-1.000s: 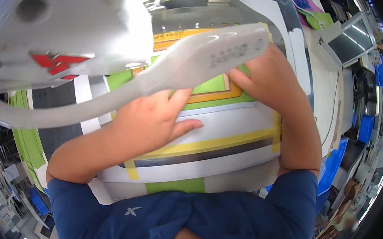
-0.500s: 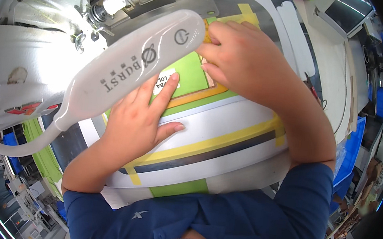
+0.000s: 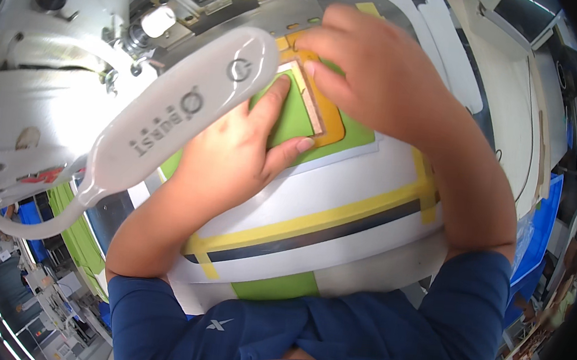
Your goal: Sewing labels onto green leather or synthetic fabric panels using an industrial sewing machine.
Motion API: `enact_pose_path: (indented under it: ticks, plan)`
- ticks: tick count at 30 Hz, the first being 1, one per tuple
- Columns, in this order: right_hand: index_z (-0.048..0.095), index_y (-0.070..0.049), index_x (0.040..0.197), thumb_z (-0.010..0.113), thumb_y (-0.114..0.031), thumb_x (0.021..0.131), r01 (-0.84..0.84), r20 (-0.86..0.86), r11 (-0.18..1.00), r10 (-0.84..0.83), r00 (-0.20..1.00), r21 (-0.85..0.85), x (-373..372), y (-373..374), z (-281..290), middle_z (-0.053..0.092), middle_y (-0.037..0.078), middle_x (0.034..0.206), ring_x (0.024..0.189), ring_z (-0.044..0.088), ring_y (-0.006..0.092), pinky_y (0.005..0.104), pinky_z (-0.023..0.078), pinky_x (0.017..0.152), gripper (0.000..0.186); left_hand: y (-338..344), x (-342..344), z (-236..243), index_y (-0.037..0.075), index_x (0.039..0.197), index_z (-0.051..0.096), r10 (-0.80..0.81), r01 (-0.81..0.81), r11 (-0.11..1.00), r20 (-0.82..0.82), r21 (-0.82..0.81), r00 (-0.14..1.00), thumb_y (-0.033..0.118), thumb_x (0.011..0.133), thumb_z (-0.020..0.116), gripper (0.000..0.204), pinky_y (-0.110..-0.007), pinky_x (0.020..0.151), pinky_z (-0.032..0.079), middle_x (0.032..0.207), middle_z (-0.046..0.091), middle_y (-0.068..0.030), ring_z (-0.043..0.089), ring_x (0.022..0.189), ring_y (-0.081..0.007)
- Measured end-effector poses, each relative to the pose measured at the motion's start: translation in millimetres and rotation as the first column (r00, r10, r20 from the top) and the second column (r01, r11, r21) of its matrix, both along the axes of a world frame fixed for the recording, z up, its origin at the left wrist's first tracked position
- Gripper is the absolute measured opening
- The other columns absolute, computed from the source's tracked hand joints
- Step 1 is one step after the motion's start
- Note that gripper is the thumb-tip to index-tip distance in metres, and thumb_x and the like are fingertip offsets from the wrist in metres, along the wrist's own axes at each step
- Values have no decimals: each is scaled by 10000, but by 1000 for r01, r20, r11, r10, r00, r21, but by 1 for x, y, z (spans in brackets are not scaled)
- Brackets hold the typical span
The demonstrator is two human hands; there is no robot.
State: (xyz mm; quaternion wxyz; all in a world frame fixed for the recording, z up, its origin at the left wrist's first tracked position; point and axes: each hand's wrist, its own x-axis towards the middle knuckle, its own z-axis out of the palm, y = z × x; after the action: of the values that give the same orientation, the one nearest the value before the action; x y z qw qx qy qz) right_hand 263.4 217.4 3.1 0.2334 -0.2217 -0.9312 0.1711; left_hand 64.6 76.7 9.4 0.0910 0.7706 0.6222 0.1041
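A green fabric piece (image 3: 297, 121) lies inside an orange template frame (image 3: 333, 121), with a pinkish strip (image 3: 313, 102) along the frame's inner right side. My left hand (image 3: 232, 149) rests flat on the green piece, thumb and forefinger spread, and holds nothing. Over the frame's upper right part hovers my right hand (image 3: 370, 72), slightly blurred. Its forefinger and thumb point at the frame with a gap between them, and I see nothing gripped. A larger green sheet (image 3: 353, 136) shows beneath the frame. The lamp hides the frame's left part.
A white gooseneck lamp (image 3: 176, 112) crosses above my left hand. The lit sewing machine head (image 3: 37, 94) stands at the left. White sheeting (image 3: 315, 190) edged with yellow tape (image 3: 320, 217) covers the near work surface. A blue bin (image 3: 536, 234) sits at the right.
My left hand has slid right and up along the green piece; the white label is no longer visible. My right hand has lifted and shifted up and right, its fingers opening off the frame.
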Motion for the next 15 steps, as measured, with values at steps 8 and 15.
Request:
enact_pose_path:
  ticks: [8,15]
  plan:
    - [709,-64,975,698,-144,907,134,-10,989,-133,991,56,1,5,-4,650,120,978,942,696,335,458,561,821,106,6,-7,-4,45,1481,632,-22,22,999,-2,49,1000,439,875,839,752,-481,1027,444,1230,580,-170,555,1131,-377]
    - [700,-62,955,691,-134,906,95,44,994,-98,994,55,0,-8,2,666,129,969,924,692,343,475,553,797,88,1,-7,1,57,1494,608,-41,41,999,3,12,999,460,890,812,754,-501,1071,411,1277,586,-172,567,1175,-381]
